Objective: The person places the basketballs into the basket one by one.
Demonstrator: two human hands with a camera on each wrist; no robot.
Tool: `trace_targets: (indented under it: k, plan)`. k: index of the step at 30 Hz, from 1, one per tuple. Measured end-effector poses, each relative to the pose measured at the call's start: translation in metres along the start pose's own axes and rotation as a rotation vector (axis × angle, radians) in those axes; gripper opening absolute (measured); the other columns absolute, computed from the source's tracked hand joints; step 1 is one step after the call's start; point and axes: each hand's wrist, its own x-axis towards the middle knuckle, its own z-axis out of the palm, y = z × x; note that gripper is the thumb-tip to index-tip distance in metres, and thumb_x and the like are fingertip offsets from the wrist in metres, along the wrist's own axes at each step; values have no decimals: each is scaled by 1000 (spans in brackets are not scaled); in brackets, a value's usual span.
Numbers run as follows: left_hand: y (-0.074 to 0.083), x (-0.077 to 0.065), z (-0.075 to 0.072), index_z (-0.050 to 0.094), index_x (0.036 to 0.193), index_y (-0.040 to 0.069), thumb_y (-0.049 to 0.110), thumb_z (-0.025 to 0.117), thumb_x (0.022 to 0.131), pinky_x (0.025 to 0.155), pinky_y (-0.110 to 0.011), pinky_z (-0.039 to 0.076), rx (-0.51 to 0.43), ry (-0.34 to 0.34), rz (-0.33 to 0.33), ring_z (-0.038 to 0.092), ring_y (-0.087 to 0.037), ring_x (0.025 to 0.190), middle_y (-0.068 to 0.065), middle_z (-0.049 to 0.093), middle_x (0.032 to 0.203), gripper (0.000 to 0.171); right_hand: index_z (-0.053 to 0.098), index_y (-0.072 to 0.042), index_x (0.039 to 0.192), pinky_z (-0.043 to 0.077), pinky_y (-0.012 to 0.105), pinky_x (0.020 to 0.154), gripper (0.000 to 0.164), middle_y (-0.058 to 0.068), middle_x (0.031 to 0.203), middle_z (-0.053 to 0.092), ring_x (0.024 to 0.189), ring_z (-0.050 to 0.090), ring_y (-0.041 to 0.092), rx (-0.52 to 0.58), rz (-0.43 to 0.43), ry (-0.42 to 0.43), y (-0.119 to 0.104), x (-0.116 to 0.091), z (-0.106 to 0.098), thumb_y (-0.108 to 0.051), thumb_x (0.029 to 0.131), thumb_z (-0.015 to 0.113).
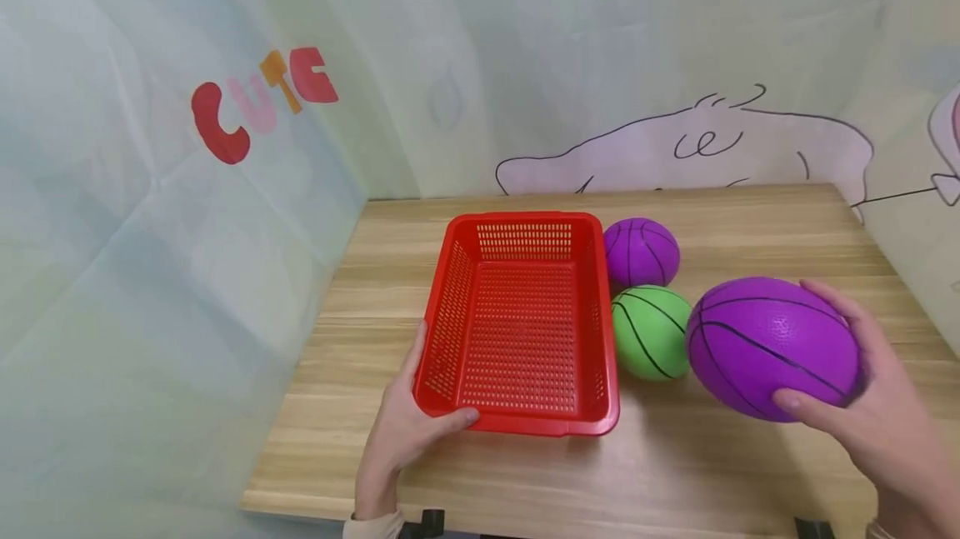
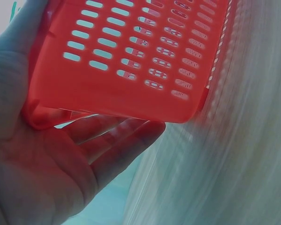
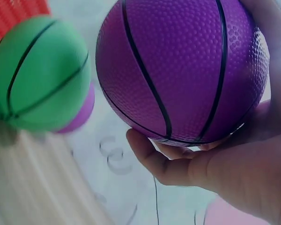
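Observation:
A red plastic basket (image 1: 521,339) with slotted walls and no contents sits on the wooden table. My left hand (image 1: 405,422) grips its near left corner, thumb over the rim; in the left wrist view the fingers (image 2: 126,150) reach along the outside of the wall (image 2: 112,89). On the right, my right hand (image 1: 881,414) holds a purple toy basketball (image 1: 772,347) with black lines, apparently raised above the table. A green toy basketball (image 1: 651,335) rests beside the basket's right wall. Behind it is another purple ball (image 1: 642,254), also close to that wall.
The pale wooden table (image 1: 345,406) carries the basket and balls. A printed cloth (image 1: 450,64) with cartoon drawings and coloured letters hangs behind the table and along its left side. The table's front edge (image 1: 315,514) runs near the bottom of the head view.

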Motion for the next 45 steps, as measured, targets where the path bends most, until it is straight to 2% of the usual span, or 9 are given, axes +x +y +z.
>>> trace_targets:
  k: [3, 8, 12, 18, 22, 26, 30, 35, 45]
  plan:
    - [0, 0, 0, 18, 179, 42, 21, 104, 78, 109, -55, 61, 3, -1, -3, 59, -42, 141, -4, 44, 175, 134, 33, -25, 176, 65, 23, 81, 124, -1, 161, 43, 123, 63, 11, 5, -35, -31, -20, 16, 18, 18, 74, 88]
    - [-1, 1, 0, 17, 179, 42, 20, 104, 78, 110, -53, 61, 22, 3, -11, 59, -41, 141, -6, 44, 175, 134, 36, -20, 174, 65, 25, 91, 123, 12, 165, 43, 129, 62, 23, 138, -107, -117, -47, 41, 61, 18, 70, 90]
    - [-1, 2, 0, 17, 178, 43, 26, 104, 78, 109, -50, 62, 43, 6, -25, 59, -40, 141, -4, 44, 175, 134, 37, -27, 173, 65, 30, 95, 124, 7, 166, 44, 133, 61, 29, 68, -155, -190, -57, 58, 96, 10, 71, 96]
    - [0, 1, 1, 18, 178, 45, 29, 105, 77, 106, -47, 64, 55, 17, -39, 61, -39, 140, -4, 45, 174, 135, 40, -41, 169, 65, 47, 99, 124, -2, 166, 44, 137, 61, 34, 6, -226, -288, -57, 73, 148, -13, 69, 107]
    - [0, -1, 2, 19, 178, 45, 25, 105, 76, 104, -46, 64, 54, 28, -40, 62, -39, 139, -4, 46, 173, 135, 41, -46, 168, 64, 52, 98, 123, -4, 168, 40, 140, 59, 32, -129, -295, -322, -51, 76, 177, -37, 67, 111]
    - [1, -2, 2, 19, 178, 44, 19, 104, 77, 103, -47, 65, 50, 34, -34, 62, -40, 139, -6, 48, 172, 135, 43, -44, 167, 64, 56, 99, 119, 2, 173, 35, 146, 52, 35, -279, -357, -352, -39, 74, 199, -49, 67, 108]
    - [1, -3, 2, 19, 178, 45, 19, 104, 77, 103, -46, 65, 50, 37, -30, 63, -40, 138, -6, 49, 172, 134, 47, -41, 166, 60, 60, 102, 117, 8, 172, 36, 149, 46, 38, -426, -410, -364, -27, 70, 213, -53, 66, 106]
    - [1, -5, 2, 19, 178, 45, 20, 105, 76, 104, -47, 65, 62, 43, -40, 63, -40, 138, -7, 49, 171, 135, 54, -41, 162, 46, 59, 105, 110, 10, 170, 41, 143, 49, 40, -575, -447, -398, -18, 67, 218, -55, 66, 106]
    - [4, -5, 1, 17, 178, 43, 27, 107, 75, 108, -46, 62, 88, 56, -41, 64, -36, 139, -6, 48, 173, 138, 63, -41, 155, 36, 57, 102, 75, 9, 164, 52, 142, 53, 38, -627, -487, -429, -21, 66, 215, -55, 88, 92]
